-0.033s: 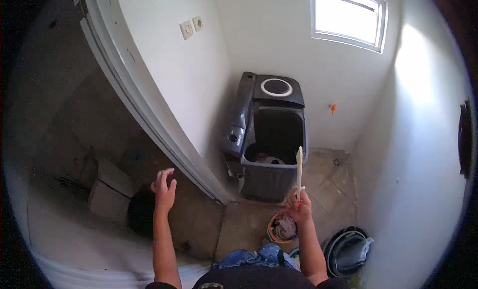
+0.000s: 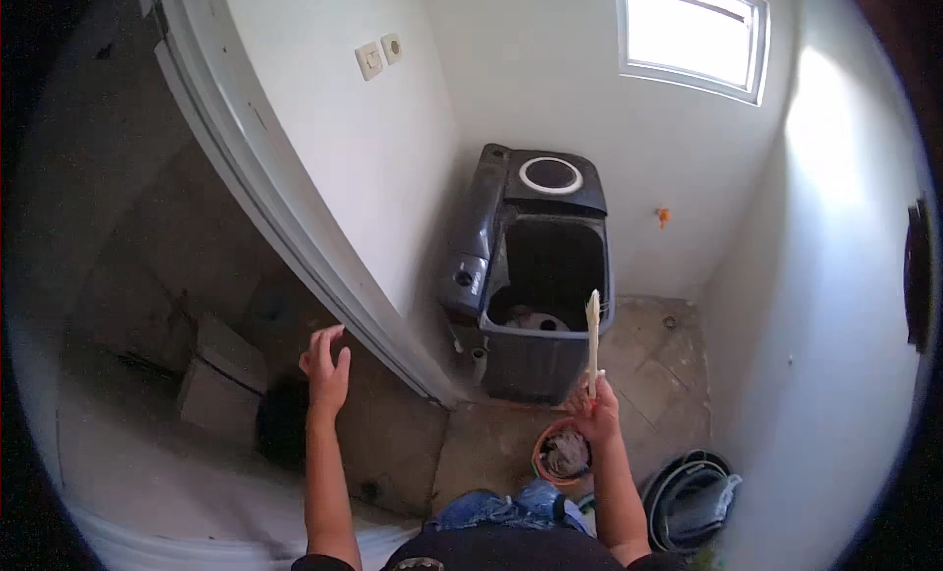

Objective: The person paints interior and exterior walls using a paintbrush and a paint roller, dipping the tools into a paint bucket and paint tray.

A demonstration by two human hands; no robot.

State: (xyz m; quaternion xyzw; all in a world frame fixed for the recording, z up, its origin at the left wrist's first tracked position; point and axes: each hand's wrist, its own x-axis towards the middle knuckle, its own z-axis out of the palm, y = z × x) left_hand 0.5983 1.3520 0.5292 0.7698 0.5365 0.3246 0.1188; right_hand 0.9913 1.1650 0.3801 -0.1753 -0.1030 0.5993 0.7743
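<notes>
Left hand: raised, fingers loosely bent, nothing visible in it. Washing machine: tub open; its contents are too dark to identify. Pale stick: upright in the right hand, between the machine and the wearer. Fingers closed around its lower end, the suitable hold. Expect a light, stiff piece; the ragged tip may be fragile. The gripped end is hidden; exact type unclear.
</notes>
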